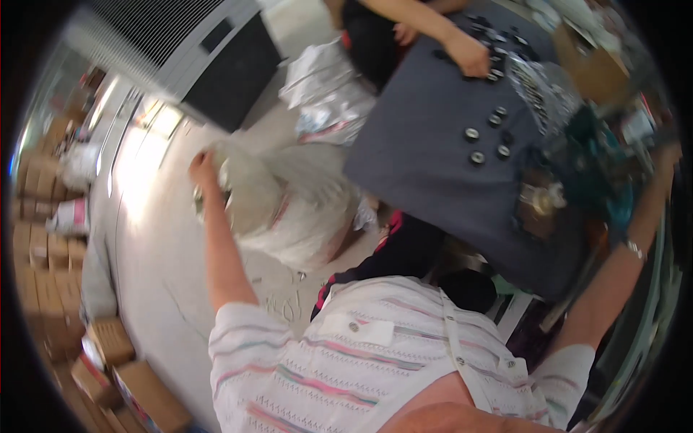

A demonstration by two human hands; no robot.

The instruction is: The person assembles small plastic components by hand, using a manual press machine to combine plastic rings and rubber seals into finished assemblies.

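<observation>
My left hand [203,169] reaches out to the left, its fingers closed on the rim of a large whitish plastic sack [296,209]. The sack stands bulging on the floor beside the table, and its contents cannot be made out. Far to the right, my right hand [668,154] is at the picture's dark edge, blurred, with its fingers not clear. Nearest to it is a teal-green shape [610,162], too smeared to name. Several small round black parts with pale centres [477,157] lie on the grey cloth-covered table [426,137].
Across the table, another person's hand [469,54] touches more black parts. A clear plastic bag of small pieces [533,90] lies nearby. Silvery sacks [328,94] and a dark grey box-shaped unit [231,68] stand beyond. Cardboard boxes [148,393] line the left.
</observation>
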